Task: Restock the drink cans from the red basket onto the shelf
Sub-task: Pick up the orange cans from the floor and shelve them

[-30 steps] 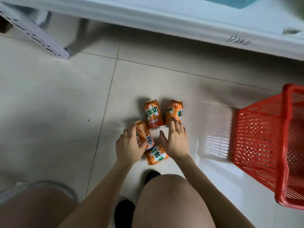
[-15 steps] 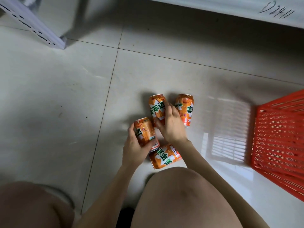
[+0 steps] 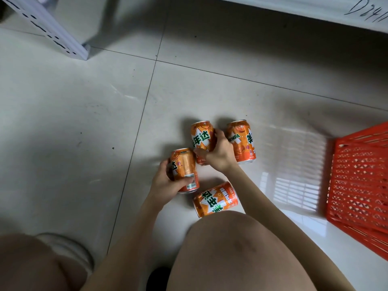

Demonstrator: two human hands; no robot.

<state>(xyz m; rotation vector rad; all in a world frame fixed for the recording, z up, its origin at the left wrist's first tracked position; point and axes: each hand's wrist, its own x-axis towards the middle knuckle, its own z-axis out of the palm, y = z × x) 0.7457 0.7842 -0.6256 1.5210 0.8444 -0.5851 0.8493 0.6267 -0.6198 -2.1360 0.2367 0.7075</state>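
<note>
Several orange drink cans are on the tiled floor in front of my knees. My left hand [image 3: 165, 181] grips one can [image 3: 184, 169] by its side. My right hand [image 3: 218, 152] is wrapped around a second can [image 3: 201, 137] just behind it. A third can [image 3: 241, 141] stands free to the right of that hand. The fourth can [image 3: 216, 199] lies on its side by my right knee. The red basket [image 3: 359, 181] sits at the right edge; its inside is out of sight. The white shelf's front edge [image 3: 294, 11] runs along the top.
A white perforated shelf upright [image 3: 48, 28] comes down to the floor at the top left. My bare knees fill the bottom of the view, with a dark shoe [image 3: 157, 278] between them. Pale floor tiles spread to the left.
My left hand closed around the near-left can and my right hand moved forward from the floor onto the can behind it. The view tilted down, so the shelf slid up.
</note>
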